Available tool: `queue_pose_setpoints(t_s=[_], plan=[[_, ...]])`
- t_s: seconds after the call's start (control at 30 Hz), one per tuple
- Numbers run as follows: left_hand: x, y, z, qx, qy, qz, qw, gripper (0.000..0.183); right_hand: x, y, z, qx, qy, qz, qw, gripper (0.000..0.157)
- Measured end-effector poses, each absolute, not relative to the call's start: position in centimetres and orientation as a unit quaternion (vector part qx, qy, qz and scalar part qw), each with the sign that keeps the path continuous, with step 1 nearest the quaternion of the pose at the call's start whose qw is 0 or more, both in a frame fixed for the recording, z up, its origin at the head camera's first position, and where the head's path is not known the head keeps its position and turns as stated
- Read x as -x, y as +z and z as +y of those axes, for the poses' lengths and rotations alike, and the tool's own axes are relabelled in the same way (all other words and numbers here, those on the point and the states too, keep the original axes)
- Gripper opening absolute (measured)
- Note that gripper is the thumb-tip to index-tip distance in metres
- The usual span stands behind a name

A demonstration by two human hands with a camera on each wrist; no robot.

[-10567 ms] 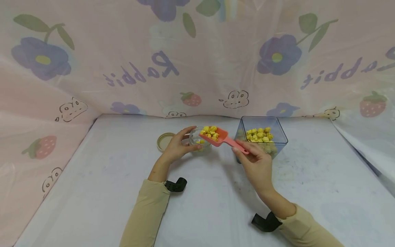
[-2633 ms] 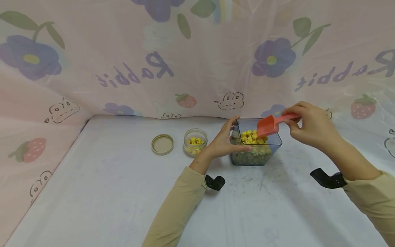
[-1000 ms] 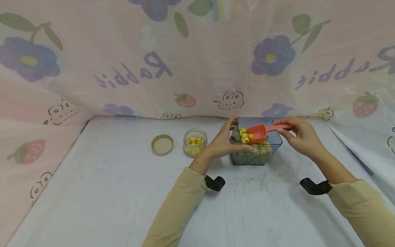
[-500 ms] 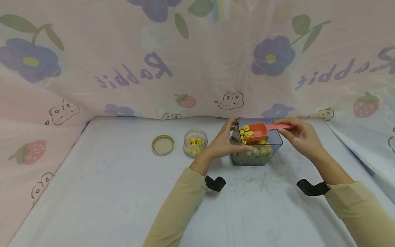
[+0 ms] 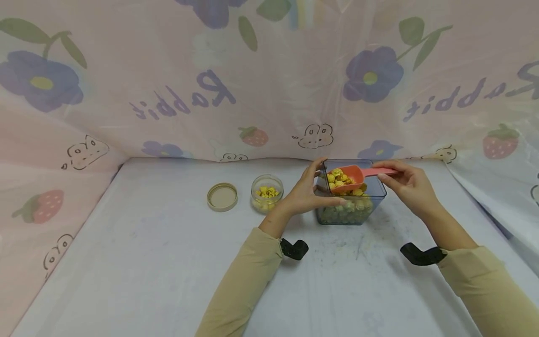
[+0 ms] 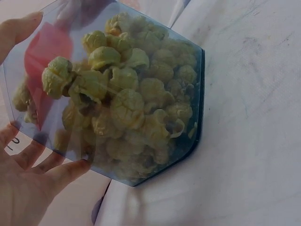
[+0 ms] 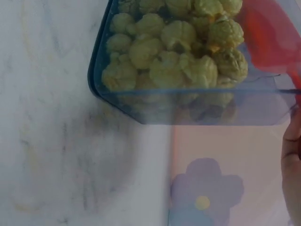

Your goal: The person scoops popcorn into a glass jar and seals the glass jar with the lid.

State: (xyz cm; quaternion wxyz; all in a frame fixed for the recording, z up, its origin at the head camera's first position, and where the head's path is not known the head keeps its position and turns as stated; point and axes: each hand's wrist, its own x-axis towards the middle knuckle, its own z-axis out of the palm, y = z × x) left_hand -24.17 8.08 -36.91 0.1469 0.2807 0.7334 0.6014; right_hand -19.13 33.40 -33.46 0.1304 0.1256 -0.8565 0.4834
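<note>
A clear bluish box (image 5: 376,183) of yellow popcorn (image 6: 127,108) stands at the right of the head view. My left hand (image 5: 304,194) grips its left side, thumb along the front and fingers behind. With thumb and fingers my right hand (image 5: 414,188) pinches the handle of a coral-red scoop (image 5: 357,174). The scoop is inside the top of the box, its bowl pointing left and loaded with popcorn. Through the wall, the scoop also shows in the left wrist view, above the heap. Left of the box stands a small glass jar (image 5: 258,186), partly filled with popcorn.
A round gold-rimmed lid (image 5: 222,197) lies left of the jar. White cloth (image 5: 160,252) covers the table. Patterned curtain (image 5: 278,84) hangs close behind the box. My left forearm passes in front of the jar.
Earlier the left hand held the jar while the scoop tipped over it; the left hand now holds the box. The scoop has dug into the popcorn, filled, and risen slightly.
</note>
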Motion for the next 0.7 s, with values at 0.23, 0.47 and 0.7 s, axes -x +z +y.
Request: queue_pose_setpoints(t_s=[0.23,0.47,0.7], plan=[[24.3,-36.9,8.1,-0.280,0.598,0.737,0.143,0.104,19.0,-33.6,33.4,-0.108,0.532,-0.830,0.127,0.025],[24.2,-36.7,8.1,-0.277,0.596,0.740,0.141,0.103,19.2,-34.2,33.5,-0.088,0.611,-0.779,0.109,0.025],[24.2,-36.8,8.1,-0.277,0.595,0.742,0.139,0.103,19.2,-34.6,33.6,-0.092,0.647,-0.750,0.105,0.024]])
